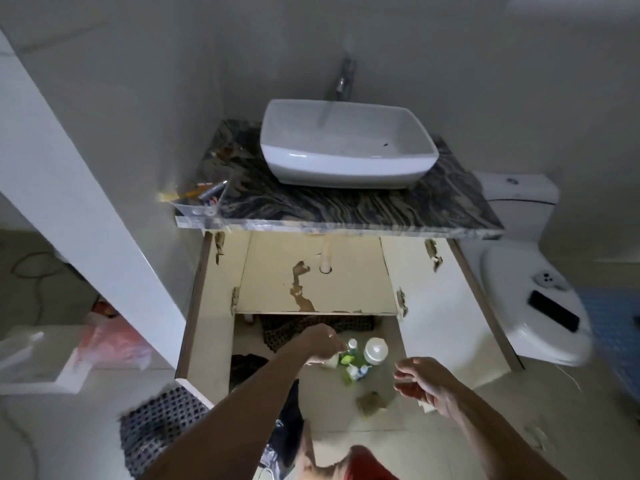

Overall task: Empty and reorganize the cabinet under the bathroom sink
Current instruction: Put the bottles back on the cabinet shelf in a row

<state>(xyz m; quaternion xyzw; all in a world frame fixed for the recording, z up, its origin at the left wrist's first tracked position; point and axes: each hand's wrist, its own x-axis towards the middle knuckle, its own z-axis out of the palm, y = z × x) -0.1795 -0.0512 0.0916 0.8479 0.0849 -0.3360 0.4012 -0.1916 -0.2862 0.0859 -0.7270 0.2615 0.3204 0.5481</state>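
Note:
The cabinet (311, 282) under the white sink (346, 147) stands with both doors swung wide; its cream shelf is bare and peeling around the drain pipe (325, 261). On the floor in front sits a cluster of items: a green bottle (348, 356), a white round-lidded jar (375, 349) and smaller containers (356, 370). My left hand (322, 344) reaches down to the cluster's left edge, fingers curled on a small pale item; what it grips is unclear. My right hand (424, 384) hovers open to the right of the cluster, holding nothing. A brownish sponge-like piece (372, 401) lies nearby.
A dotted dark mat (311, 329) lies under the cabinet; another patterned cloth (156, 424) lies at lower left. A clear tray of toiletries (204, 197) sits on the marble counter (381, 206). The toilet (533, 306) stands right, with a black phone (552, 310) on its lid. Plastic bags (114, 341) lie left.

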